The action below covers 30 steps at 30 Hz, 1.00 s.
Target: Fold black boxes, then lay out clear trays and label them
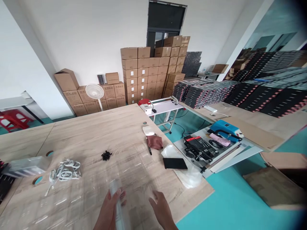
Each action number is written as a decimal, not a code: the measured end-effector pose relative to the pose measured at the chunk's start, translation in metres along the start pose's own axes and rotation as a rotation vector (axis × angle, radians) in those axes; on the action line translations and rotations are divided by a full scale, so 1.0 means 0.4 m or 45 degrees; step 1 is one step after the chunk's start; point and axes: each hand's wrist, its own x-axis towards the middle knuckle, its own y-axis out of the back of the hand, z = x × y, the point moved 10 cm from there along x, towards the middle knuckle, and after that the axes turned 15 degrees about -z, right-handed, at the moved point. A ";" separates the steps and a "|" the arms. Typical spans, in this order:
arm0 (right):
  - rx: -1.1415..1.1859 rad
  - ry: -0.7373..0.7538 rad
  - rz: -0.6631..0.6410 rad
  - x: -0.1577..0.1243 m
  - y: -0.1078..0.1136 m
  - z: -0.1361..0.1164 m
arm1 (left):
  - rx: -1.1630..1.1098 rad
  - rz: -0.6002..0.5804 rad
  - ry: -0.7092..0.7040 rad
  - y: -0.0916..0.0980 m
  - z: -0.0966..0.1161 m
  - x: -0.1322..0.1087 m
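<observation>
1. My left hand is closed around a clear plastic sleeve, thumb on one side and fingers on the other. The sleeve stands nearly upright over the near edge of the table.
2. My right hand is open and holds nothing. Its fingers are spread, just beside the sleeve and not touching it.
3. The film is thin and slippery, so I judge a light pinch near its edge is best. The free hand should meet it flat, since a hard squeeze would crease it.
4. The sleeve is hard to see against the glossy tabletop, so I would go by feel as much as by sight.
5. At the far left of the table lies a clear tray. Near it is a loose tangle of white cables.
6. Further in lies a small heap of black bits, well apart from my hands.
7. To the right are a maroon cloth with a pen beside it, and then a black phone lying on a pile of plastic bags.
8. Beyond the table's right edge stands a blue sealing machine on a lower bench.
9. Nothing lies between my hands. The phone and bags are nearest on the right, and the cables could snag a wide sweep to the left.
</observation>
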 end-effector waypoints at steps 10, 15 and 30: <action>0.885 0.142 -0.702 -0.098 -0.271 -0.236 | 0.142 -0.189 -0.124 -0.090 -0.031 0.014; 1.341 0.010 -0.762 -0.113 -0.293 -0.190 | 0.093 -0.207 -0.108 -0.084 -0.058 0.016; 0.505 -0.151 -0.186 0.032 0.148 0.014 | -0.013 0.021 -0.032 0.000 -0.039 -0.009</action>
